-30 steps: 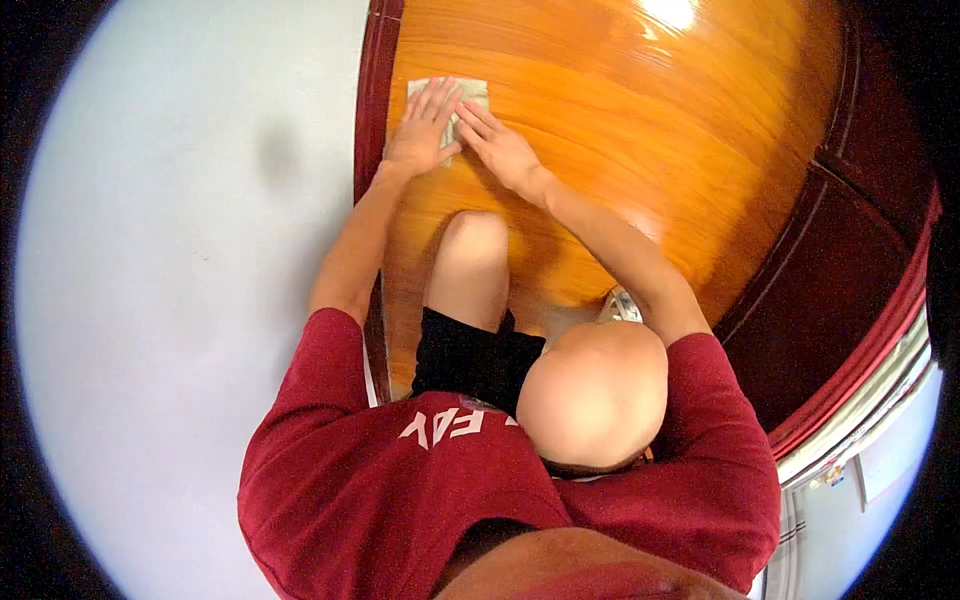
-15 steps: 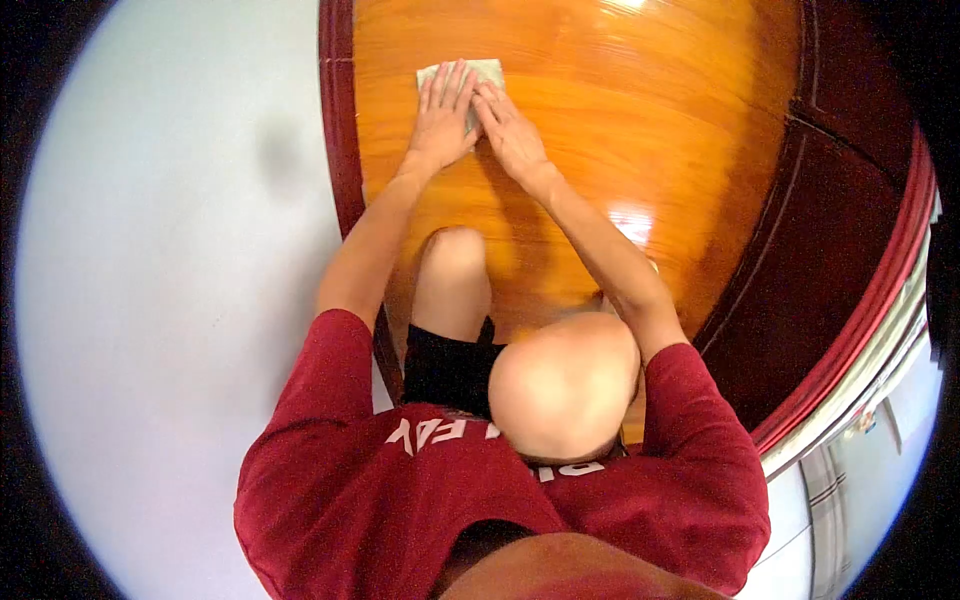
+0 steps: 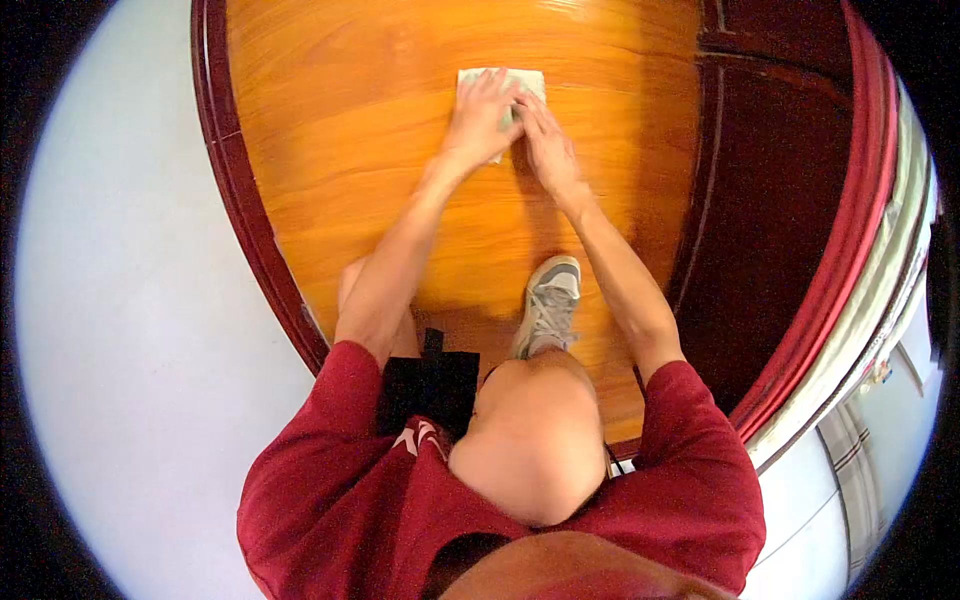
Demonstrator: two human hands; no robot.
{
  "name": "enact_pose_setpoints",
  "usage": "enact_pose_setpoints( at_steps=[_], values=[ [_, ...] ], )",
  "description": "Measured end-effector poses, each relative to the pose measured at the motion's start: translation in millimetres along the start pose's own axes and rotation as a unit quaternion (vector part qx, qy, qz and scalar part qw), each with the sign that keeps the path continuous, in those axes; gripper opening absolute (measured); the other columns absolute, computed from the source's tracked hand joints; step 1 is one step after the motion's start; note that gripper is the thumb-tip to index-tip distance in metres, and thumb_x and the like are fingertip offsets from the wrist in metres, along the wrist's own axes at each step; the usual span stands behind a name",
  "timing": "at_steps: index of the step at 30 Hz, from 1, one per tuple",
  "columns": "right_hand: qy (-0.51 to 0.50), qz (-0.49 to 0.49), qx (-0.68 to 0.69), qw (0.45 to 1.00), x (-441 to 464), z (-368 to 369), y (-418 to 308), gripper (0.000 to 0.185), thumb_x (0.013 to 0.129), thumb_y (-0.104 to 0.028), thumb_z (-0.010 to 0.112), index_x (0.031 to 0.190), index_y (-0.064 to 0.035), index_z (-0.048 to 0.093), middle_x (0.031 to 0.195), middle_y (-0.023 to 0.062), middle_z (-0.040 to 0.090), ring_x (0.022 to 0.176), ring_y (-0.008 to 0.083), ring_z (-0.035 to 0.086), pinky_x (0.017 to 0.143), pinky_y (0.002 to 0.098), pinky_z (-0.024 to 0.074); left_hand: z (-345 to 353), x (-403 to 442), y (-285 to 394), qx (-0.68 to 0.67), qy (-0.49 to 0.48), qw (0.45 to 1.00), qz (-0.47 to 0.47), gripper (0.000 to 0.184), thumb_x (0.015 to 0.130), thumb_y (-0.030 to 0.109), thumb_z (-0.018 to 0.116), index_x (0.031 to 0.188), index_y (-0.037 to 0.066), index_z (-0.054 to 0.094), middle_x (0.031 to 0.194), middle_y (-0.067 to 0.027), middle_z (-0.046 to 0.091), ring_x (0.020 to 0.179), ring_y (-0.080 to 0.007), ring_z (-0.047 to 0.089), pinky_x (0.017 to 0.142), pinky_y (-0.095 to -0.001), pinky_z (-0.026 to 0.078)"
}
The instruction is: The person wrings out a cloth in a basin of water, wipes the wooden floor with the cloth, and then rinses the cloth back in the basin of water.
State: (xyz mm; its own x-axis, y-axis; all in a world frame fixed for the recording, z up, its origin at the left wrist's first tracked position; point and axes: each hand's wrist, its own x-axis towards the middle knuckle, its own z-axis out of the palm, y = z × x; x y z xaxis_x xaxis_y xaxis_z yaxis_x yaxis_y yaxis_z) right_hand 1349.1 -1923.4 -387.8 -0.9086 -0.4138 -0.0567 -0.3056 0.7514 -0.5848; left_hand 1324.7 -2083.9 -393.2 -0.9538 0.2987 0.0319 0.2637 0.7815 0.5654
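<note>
As seen from over the head, the cloth lies on the floor, well apart from the red trim at the floor's left edge and the dark panel at its right. Left hand: palm down on the cloth, fingers extended, slightly spread, a bit blurred, not curled round anything. Right hand: fingers straight, close together, tips over the cloth's right part; touching left hand or just beside, can't tell. Shoe stands nearer the body.
</note>
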Motion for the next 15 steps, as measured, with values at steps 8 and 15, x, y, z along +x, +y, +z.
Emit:
enact_pose_setpoints(
  at_steps=[8, 15],
  values=[
    [0.007, -0.012, -0.017, 1.0, 39.8, 40.7, -50.5, 0.045, 0.087, 0.002, 0.04, 0.131, -0.0071, 0.047, 0.146, 0.0069, 0.039, 0.135, 0.0262, 0.035, 0.108, 0.0368, 0.0366, -320.9, 33.4, -9.8, -0.525, 0.421, 0.729, 0.129, 0.067, 0.096, 0.058, 0.032, 0.126, 0.001, 0.053, 0.124, -0.0225, 0.056, 0.118, -0.0397, 0.051, 0.102, -0.053, 0.037],
    [-0.01, -0.029, 0.003, 1.0, 68.4, 50.6, -83.1, 0.05, 0.086, 0.003, 0.04, 0.135, -0.0064, 0.044, 0.147, 0.0062, 0.036, 0.137, 0.025, 0.033, 0.11, 0.0366, 0.0351, -403.0, 28.5, -2.1, -0.544, 0.36, 0.745, 0.136, 0.067, 0.095, 0.057, 0.033, 0.126, 0.001, 0.053, 0.124, -0.0222, 0.056, 0.117, -0.0401, 0.051, 0.102, -0.0529, 0.038]
  ],
)
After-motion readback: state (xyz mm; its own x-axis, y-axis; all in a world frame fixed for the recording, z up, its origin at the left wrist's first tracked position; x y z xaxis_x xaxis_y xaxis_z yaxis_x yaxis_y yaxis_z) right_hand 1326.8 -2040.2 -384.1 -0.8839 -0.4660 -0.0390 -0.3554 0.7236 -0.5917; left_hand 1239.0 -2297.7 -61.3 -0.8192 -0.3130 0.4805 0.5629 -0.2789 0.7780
